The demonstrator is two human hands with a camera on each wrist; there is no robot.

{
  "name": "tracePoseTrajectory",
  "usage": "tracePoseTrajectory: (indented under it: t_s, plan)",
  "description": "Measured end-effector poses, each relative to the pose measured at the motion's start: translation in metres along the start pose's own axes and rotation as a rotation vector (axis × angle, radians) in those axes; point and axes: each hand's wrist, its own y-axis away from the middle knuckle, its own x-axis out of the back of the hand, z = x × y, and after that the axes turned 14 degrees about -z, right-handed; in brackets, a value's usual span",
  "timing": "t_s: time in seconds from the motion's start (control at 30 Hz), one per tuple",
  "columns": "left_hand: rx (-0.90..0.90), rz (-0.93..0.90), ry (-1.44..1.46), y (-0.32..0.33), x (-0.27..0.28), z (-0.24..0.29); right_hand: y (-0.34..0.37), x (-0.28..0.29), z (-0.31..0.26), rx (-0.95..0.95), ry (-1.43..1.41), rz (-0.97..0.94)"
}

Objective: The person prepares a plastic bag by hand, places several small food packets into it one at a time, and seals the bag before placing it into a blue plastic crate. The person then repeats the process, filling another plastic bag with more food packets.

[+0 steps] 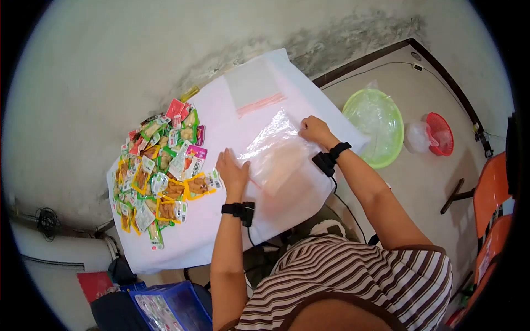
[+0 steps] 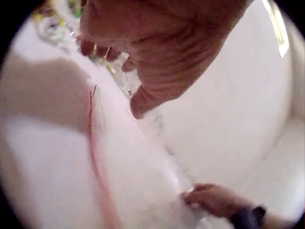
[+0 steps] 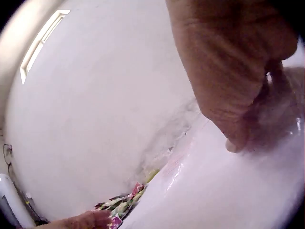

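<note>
Clear plastic bag (image 1: 281, 146) handling: light touch, even pull

So the left hand (image 1: 233, 175) has its fingers stretched out and its thumb angled off to the side, by the bag's left edge. Looks more like touching than gripping. The right hand (image 1: 316, 131) has curled fingers and seems to pinch the opposite edge, though the fingertips are partly hidden. Bag's lying on the table (image 1: 218, 105) between them, shiny and creased, with a red strip (image 2: 99, 174) near the left hand.

Imo with film this thin you want both edges drawn evenly and low, so it doesn't fold over itself. I'd use fingertips, not a fist, and pin the loose side with a flat palm. Watch the snack packets (image 1: 171, 190) heaped just beside the left hand, a sleeve of film could snag there.

White cloth (image 1: 201, 243) covers the table, kinda slippery I'd guess. More clear bags (image 1: 251, 83) lie toward the far edge. On the floor to the right: green basin (image 1: 398, 129), red basket (image 1: 448, 138), then orange chairs (image 1: 488, 190). Wall (image 1: 138, 55) has dark stains low down.
</note>
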Motion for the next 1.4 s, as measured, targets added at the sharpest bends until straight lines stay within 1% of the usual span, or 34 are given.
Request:
tracePoseTrajectory:
  t_s: [0.03, 0.07, 0.1, 0.17, 0.2, 0.27, 0.3, 0.37, 0.43, 0.47, 0.5, 0.53, 0.57, 0.6, 0.67, 0.7, 0.77, 0.8, 0.83, 0.9, 0.93, 0.97, 1.03, 1.07, 1.13, 1.17, 1.23, 1.27, 1.37, 1.4]
  plan:
    - [-0.174, -0.03, -0.161, -0.007, 0.002, 0.001, -0.001, -0.002, 0.002, 0.125, -0.046, 0.059]
    - [-0.179, -0.03, -0.161, -0.013, 0.003, 0.002, -0.002, -0.005, 0.003, 0.251, -0.092, 0.117]
    - [-0.131, -0.124, -0.186, -0.019, 0.007, 0.007, 0.002, -0.001, 0.0, 0.249, -0.092, 0.121]
    - [-0.037, -0.306, -0.242, -0.031, 0.014, 0.015, 0.013, 0.013, -0.014, 0.468, -0.021, 0.25]
    - [-0.042, -0.309, -0.249, -0.037, 0.015, 0.01, 0.013, 0.017, -0.019, 0.465, -0.027, 0.256]
    - [-0.071, -0.389, -0.032, -0.046, 0.015, -0.004, 0.011, 0.024, -0.026, 0.725, 0.159, 0.512]
    - [-0.074, -0.39, -0.036, -0.052, 0.012, -0.014, 0.009, 0.026, -0.029, 0.722, 0.156, 0.516]
    - [0.001, -0.58, 0.375, -0.062, 0.006, -0.03, 0.004, 0.034, -0.035, 0.761, 0.112, 0.487]
    - [0.027, -0.556, 0.456, -0.056, 0.012, -0.013, -0.005, 0.043, -0.039, 0.748, 0.116, 0.482]
    - [0.043, -0.516, 0.499, -0.055, 0.015, -0.006, -0.012, 0.047, -0.041, 0.734, 0.118, 0.474]
    - [0.022, -0.504, 0.516, -0.059, 0.015, -0.008, -0.02, 0.053, -0.044, 0.735, 0.115, 0.487]
    - [-0.026, -0.453, 0.542, -0.064, 0.013, -0.008, -0.029, 0.06, -0.047, 0.712, 0.088, 0.484]
    - [-0.074, -0.401, 0.572, -0.072, 0.009, -0.008, -0.039, 0.068, -0.05, 0.69, 0.064, 0.479]
    - [-0.081, -0.397, 0.571, -0.084, 0.008, -0.005, -0.047, 0.08, -0.056, 0.693, 0.066, 0.486]
    - [-0.102, -0.325, 0.708, -0.112, 0.005, 0.0, -0.065, 0.101, -0.068, 0.58, -0.03, 0.412]
    - [-0.101, -0.324, 0.717, -0.129, 0.004, 0.009, -0.081, 0.107, -0.067, 0.579, -0.022, 0.407]
    - [-0.064, -0.235, 0.897, -0.166, 0.001, 0.019, -0.116, 0.097, -0.061, 0.55, -0.275, 0.745]
    - [-0.043, -0.199, 0.922, -0.186, -0.001, 0.018, -0.126, 0.092, -0.053, 0.502, -0.279, 0.733]
    - [-0.047, -0.2, 0.921, -0.21, -0.006, 0.011, -0.135, 0.083, -0.048, 0.502, -0.279, 0.738]
    - [0.098, -0.132, 0.967, -0.249, -0.018, 0.0, -0.148, 0.062, -0.037, 0.405, -0.387, 0.68]
    - [0.16, -0.138, 0.941, -0.258, -0.021, 0.008, -0.154, 0.06, -0.032, 0.422, -0.377, 0.624]
    - [0.156, -0.145, 0.943, -0.263, -0.023, 0.012, -0.158, 0.051, -0.027, 0.417, -0.374, 0.63]
    - [0.288, -0.097, 0.831, -0.269, -0.027, 0.017, -0.159, 0.039, -0.023, 0.433, -0.201, 0.523]
    - [0.292, -0.099, 0.83, -0.27, -0.028, 0.019, -0.159, 0.033, -0.022, 0.431, -0.209, 0.526]
    - [0.204, -0.107, 0.478, -0.268, -0.029, 0.018, -0.161, 0.029, -0.024, 0.422, -0.258, 0.497]
    - [0.214, -0.108, 0.474, -0.267, -0.03, 0.019, -0.162, 0.029, -0.025, 0.412, -0.302, 0.465]
    - [0.068, -0.023, 0.142, -0.257, -0.029, 0.029, -0.161, 0.027, -0.027, 0.398, -0.283, 0.494]
    - [0.07, -0.023, 0.138, -0.254, -0.027, 0.035, -0.161, 0.026, -0.028, 0.385, -0.257, 0.529]
    - [0.053, -0.036, 0.116, -0.248, -0.026, 0.045, -0.162, 0.024, -0.026, 0.366, -0.241, 0.504]
    - [0.004, 0.042, 0.018, -0.247, -0.03, 0.046, -0.164, 0.025, -0.024, 0.364, -0.24, 0.499]
